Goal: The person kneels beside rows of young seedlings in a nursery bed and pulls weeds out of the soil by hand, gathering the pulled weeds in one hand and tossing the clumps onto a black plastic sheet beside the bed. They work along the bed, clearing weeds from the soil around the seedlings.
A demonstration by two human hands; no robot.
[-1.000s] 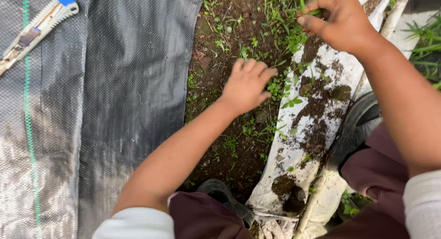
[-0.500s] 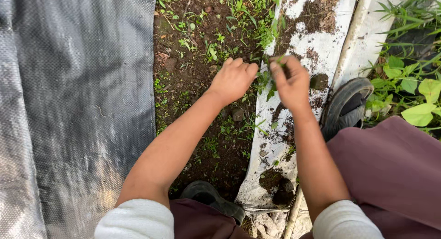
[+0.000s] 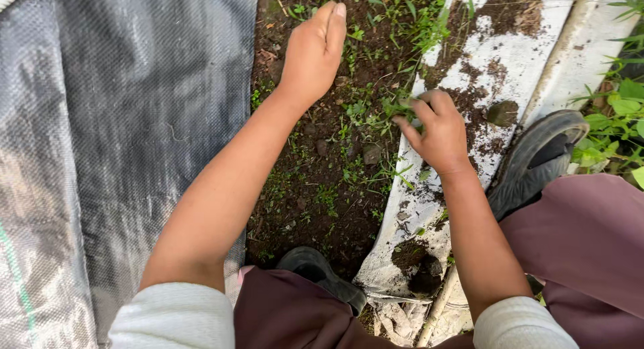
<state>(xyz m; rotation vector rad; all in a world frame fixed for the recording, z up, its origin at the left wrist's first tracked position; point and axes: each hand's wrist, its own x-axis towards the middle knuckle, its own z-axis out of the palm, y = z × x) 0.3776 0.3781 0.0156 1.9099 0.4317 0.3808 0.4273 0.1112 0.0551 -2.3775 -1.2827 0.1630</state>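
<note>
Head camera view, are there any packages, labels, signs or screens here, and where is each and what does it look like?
None in view: no package, label, sign or screen.
What shows is dark woven ground cloth on the left, a soil strip with small weeds, and dirty white plastic sheet on the right.
The right hand pinches a weed; the left hand rests on the soil.

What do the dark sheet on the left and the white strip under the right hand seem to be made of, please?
The dark sheet looks like woven plastic ground cover: a fine grid weave shows, with a dull grey sheen. The white strip under the right hand looks like smooth plastic sheeting, soil-smeared and crumpled at its near end, though that is uncertain.
</note>
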